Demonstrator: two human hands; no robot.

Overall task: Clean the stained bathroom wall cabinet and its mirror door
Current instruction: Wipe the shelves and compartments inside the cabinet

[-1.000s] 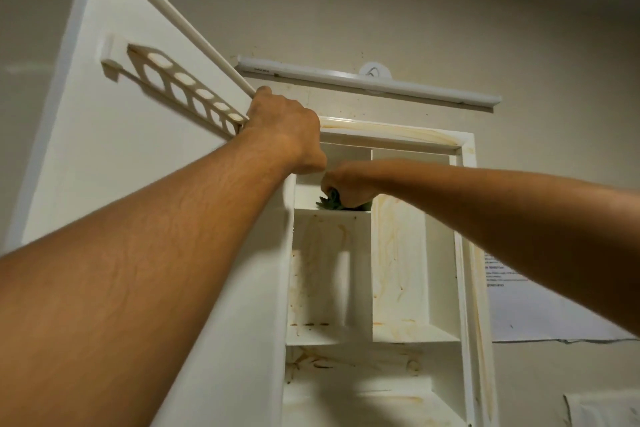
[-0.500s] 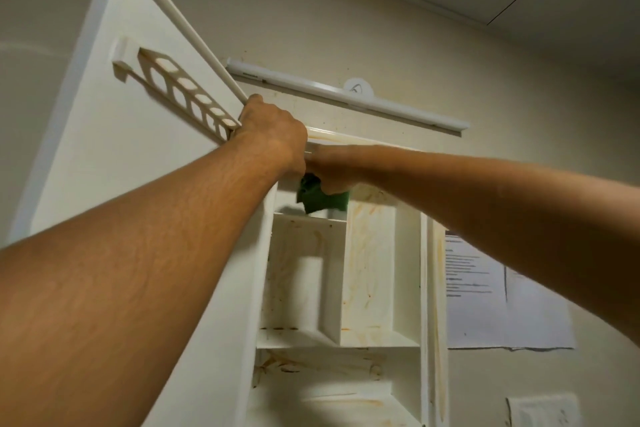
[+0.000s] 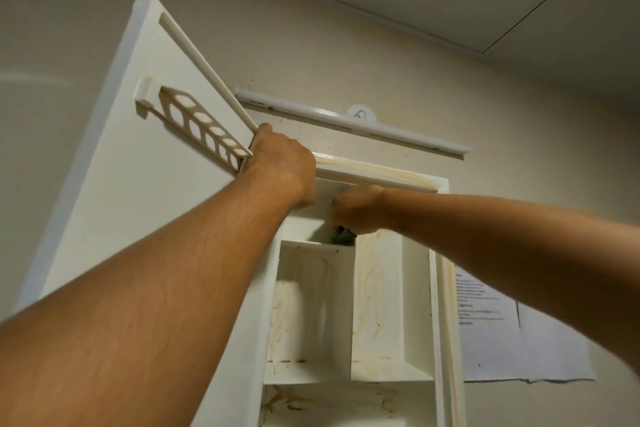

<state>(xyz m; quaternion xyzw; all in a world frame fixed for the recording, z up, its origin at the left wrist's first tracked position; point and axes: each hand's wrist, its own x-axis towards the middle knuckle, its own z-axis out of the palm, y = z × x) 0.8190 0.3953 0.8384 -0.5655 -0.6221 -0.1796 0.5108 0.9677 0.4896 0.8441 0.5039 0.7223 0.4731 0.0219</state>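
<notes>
On my feed the right hand (image 3: 356,208) is bunched around a green cloth (image 3: 344,236). Only a scrap of it pokes out under the fingers, and the hand is blurred. It sits in the cabinet's upper left compartment, just above the small shelf (image 3: 311,245). The left hand (image 3: 282,166) is right beside it, knuckles bent. Its fingers hook over the top corner of the open door (image 3: 121,201) and pass out of my sight there.

I see only the door's white inner face, which carries a rack with round holes (image 3: 204,125). The wall cabinet (image 3: 446,288) shows orange-brown streaks on its tall divider (image 3: 377,288), its top rim and its lower shelves. Above it runs a white light bar (image 3: 346,118). Printed paper sheets (image 3: 491,322) hang on the wall to its right.
</notes>
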